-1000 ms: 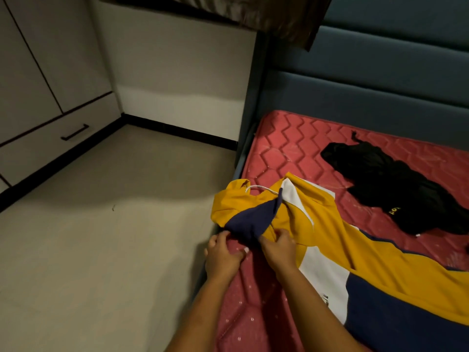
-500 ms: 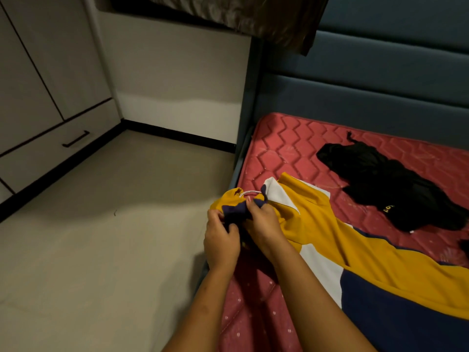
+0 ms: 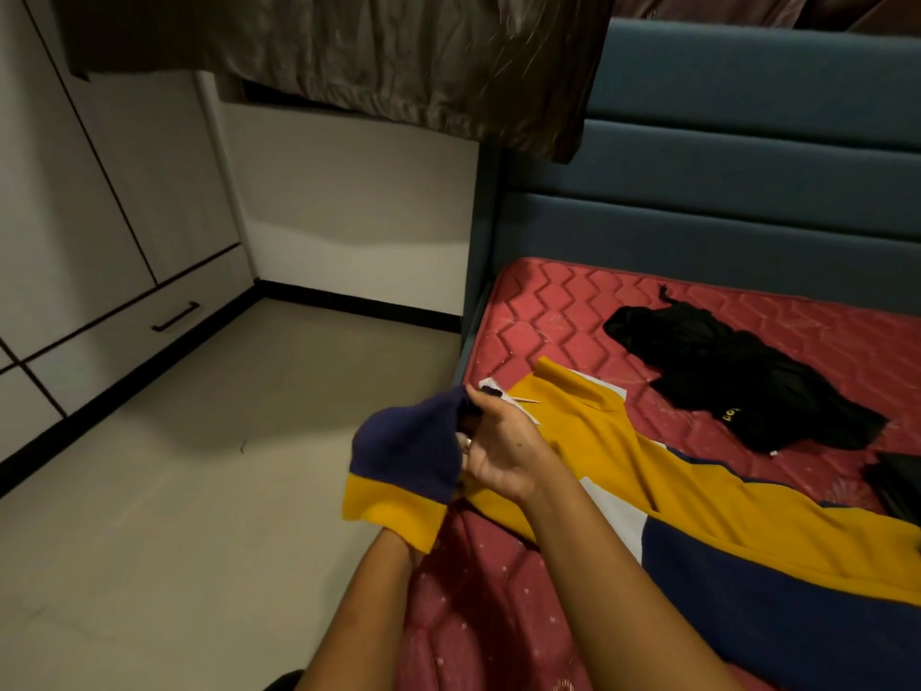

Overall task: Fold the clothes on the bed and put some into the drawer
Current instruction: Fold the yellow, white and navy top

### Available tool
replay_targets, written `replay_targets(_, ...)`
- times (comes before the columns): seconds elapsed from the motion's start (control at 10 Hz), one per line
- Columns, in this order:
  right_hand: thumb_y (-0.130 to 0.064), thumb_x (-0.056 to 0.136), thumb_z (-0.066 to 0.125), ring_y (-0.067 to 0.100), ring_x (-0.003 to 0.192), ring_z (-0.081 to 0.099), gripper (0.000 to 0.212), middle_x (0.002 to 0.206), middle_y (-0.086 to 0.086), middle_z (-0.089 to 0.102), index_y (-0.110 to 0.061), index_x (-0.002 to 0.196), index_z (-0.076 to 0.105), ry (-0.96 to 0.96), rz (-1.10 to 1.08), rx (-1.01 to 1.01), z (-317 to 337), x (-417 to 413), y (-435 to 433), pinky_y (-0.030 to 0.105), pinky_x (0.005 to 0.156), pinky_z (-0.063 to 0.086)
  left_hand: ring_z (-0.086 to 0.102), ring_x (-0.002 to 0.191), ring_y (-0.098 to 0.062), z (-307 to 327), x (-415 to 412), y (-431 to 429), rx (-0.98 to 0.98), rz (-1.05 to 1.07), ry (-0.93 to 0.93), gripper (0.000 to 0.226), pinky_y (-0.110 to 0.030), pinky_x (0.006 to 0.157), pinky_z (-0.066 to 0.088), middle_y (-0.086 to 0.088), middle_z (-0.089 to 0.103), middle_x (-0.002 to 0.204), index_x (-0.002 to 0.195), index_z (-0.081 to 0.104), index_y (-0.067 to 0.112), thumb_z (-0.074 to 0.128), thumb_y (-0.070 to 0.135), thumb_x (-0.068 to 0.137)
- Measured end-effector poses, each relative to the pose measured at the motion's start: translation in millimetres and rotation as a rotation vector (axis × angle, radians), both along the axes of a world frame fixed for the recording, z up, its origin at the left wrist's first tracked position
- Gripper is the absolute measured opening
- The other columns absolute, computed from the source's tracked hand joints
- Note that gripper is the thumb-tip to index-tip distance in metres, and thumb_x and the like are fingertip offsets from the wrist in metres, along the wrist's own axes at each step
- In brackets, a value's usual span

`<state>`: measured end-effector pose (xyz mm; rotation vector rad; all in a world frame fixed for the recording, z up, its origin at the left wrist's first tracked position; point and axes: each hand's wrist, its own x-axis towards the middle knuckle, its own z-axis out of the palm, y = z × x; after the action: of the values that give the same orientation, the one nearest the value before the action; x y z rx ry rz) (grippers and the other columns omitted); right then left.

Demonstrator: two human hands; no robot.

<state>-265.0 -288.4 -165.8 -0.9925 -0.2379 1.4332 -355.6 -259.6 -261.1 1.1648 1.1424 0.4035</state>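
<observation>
At the bed point(image 3: 563, 311) edge you seem to be straightening the shirt point(image 3: 663, 471) sleeve point(image 3: 403, 451): your right hand point(image 3: 498, 446) pinches it, your left hand is hidden inside, grip unclear; next, lay it flat.

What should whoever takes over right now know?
Left hand: hidden inside the navy sleeve, grip unclear.
Right hand: grips the yellow and navy shirt beside that sleeve.
The shirt lies unfolded on the mattress; black garment bunched beyond it; drawer closed.
Done: nothing visibly folded. Left: fold both, put some in the drawer.
</observation>
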Motion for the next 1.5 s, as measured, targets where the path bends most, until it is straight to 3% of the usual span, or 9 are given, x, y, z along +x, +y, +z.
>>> replay_targets(0.2, -0.017, 0.094, 0.051, 0.020, 0.074, 0.067, 0.015, 0.085, 0.014, 0.068, -0.006, 0.093, 0.062, -0.256, 0.114, -0.039, 11, 82, -80, 0.029, 0.073, 0.051, 0.054, 0.085, -0.010, 6, 16, -20, -0.018, -0.253, -0.035, 0.040, -0.022, 0.064, 0.041, 0.005, 0.060, 0.105, 0.132, 0.049, 0.028, 0.056, 0.034, 0.093)
replay_targets(0.4, -0.007, 0.059, 0.082, 0.027, 0.099, 0.068, 0.051, 0.108, 0.015, 0.070, -0.003, 0.107, 0.065, -0.769, 0.418, -0.252, 1, 193, -186, 0.042, 0.089, 0.054, 0.053, 0.100, -0.015, -2, 59, -79, -0.117, -0.401, -0.031, 0.054, -0.028, 0.080, 0.042, 0.001, 0.052, 0.132, 0.145, 0.025, 0.036, 0.052, 0.031, 0.098)
replay_targets(0.5, -0.009, 0.066, 0.083, 0.030, 0.094, 0.067, 0.039, 0.102, 0.017, 0.071, 0.001, 0.101, 0.067, -0.777, 0.278, -0.396, -14, 219, -227, 0.044, 0.089, 0.052, 0.059, 0.105, -0.021, -26, 79, -95, -0.259, -0.125, -0.197, 0.078, -0.039, 0.091, 0.046, 0.003, 0.053, 0.129, 0.149, -0.003, 0.043, 0.054, 0.032, 0.097)
replay_targets(0.7, -0.054, 0.057, 0.086, 0.027, 0.092, 0.066, 0.060, 0.101, 0.013, 0.072, -0.005, 0.089, 0.072, -0.762, 0.247, -0.626, -53, 236, -254, 0.038, 0.082, 0.050, 0.059, 0.105, -0.027, -47, 98, -79, -0.213, 0.423, -0.331, 0.099, -0.038, 0.072, 0.052, -0.006, 0.047, 0.137, 0.144, 0.002, 0.047, 0.073, 0.014, 0.084)
replay_targets(0.8, -0.038, 0.088, 0.066, 0.023, 0.097, 0.068, 0.030, 0.102, 0.009, 0.073, -0.008, 0.091, 0.073, -0.781, 0.328, -0.684, -55, 226, -259, 0.033, 0.083, 0.052, 0.058, 0.103, -0.027, -46, 99, -74, -0.153, 0.459, -0.246, 0.099, -0.036, 0.068, 0.050, -0.007, 0.041, 0.142, 0.146, 0.000, 0.044, 0.070, 0.010, 0.085)
replay_targets(1.0, -0.012, 0.101, 0.041, 0.018, 0.052, 0.065, 0.030, 0.060, 0.008, 0.067, -0.006, 0.080, 0.062, -0.272, -0.239, -0.431, -66, 217, -257, 0.029, 0.053, 0.053, 0.059, 0.107, -0.035, -60, 107, -58, -0.096, 0.570, -0.213, 0.082, -0.036, 0.059, 0.052, -0.008, 0.044, 0.138, 0.144, 0.008, 0.046, 0.055, 0.003, 0.092)
replay_targets(1.1, -0.001, 0.100, 0.038, 0.021, 0.062, 0.050, 0.027, 0.073, 0.006, 0.052, -0.015, 0.079, 0.047, -0.604, -0.078, -0.773, -96, 212, -271, 0.038, 0.074, 0.044, 0.061, 0.103, -0.034, -65, 105, -58, -0.111, 0.670, -0.232, 0.068, -0.038, 0.062, 0.054, -0.006, 0.048, 0.130, 0.139, 0.020, 0.040, 0.048, 0.001, 0.092)
replay_targets(1.4, -0.036, 0.095, 0.054, 0.028, 0.080, 0.057, 0.033, 0.093, 0.016, 0.062, -0.036, 0.127, 0.049, -1.081, -0.435, -0.649, -97, 219, -284, 0.039, 0.068, 0.047, 0.036, 0.126, -0.035, -39, 116, -119, 0.655, 0.292, 0.505, 0.069, -0.048, 0.100, 0.032, -0.013, 0.037, 0.139, 0.140, 0.038, 0.025, 0.067, 0.008, 0.079)
replay_targets(1.5, -0.083, 0.063, 0.058, 0.027, 0.125, 0.046, 0.075, 0.141, 0.000, 0.043, -0.060, 0.130, 0.036, -1.253, 0.265, -0.636, -101, 182, -261, 0.046, 0.102, 0.042, 0.040, 0.125, -0.027, -43, 137, -149, 0.924, -0.159, 0.629, 0.050, -0.045, 0.100, 0.033, -0.003, 0.045, 0.134, 0.126, 0.056, 0.028, 0.072, 0.024, 0.078)
